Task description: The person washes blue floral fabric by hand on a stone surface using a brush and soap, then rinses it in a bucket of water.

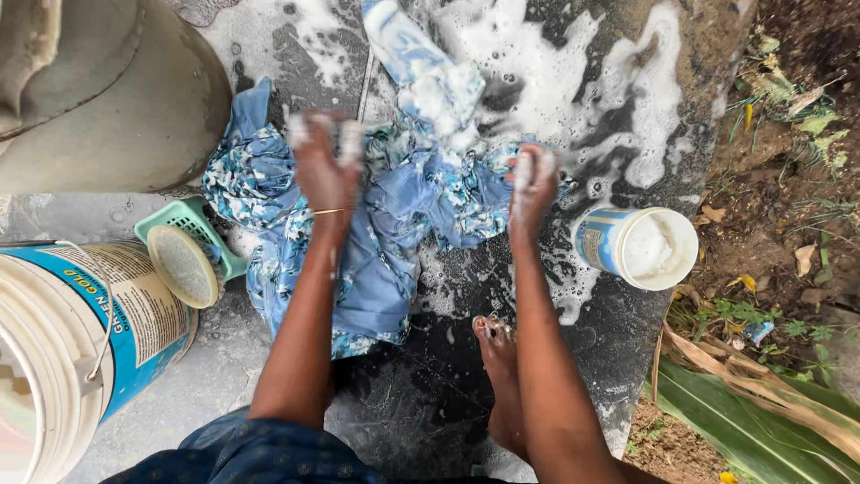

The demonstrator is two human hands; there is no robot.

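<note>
Hands soapy, both clenched on blue floral cloth spread over wet stone slab: left hand bunches upper fold, right hand grips edge. White tub just right of right grip.

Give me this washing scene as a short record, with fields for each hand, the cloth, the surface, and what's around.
left hand: soapy, pressing on the blue floral cloth
right hand: soapy, gripping the cloth's right edge
cloth: wet, bunched, lathered
surface: dark stone slab, wet, foam patches
right of cloth: small open tub of white stuff
left: green basket, white bucket, grey drum
foot: bare foot on slab
</note>
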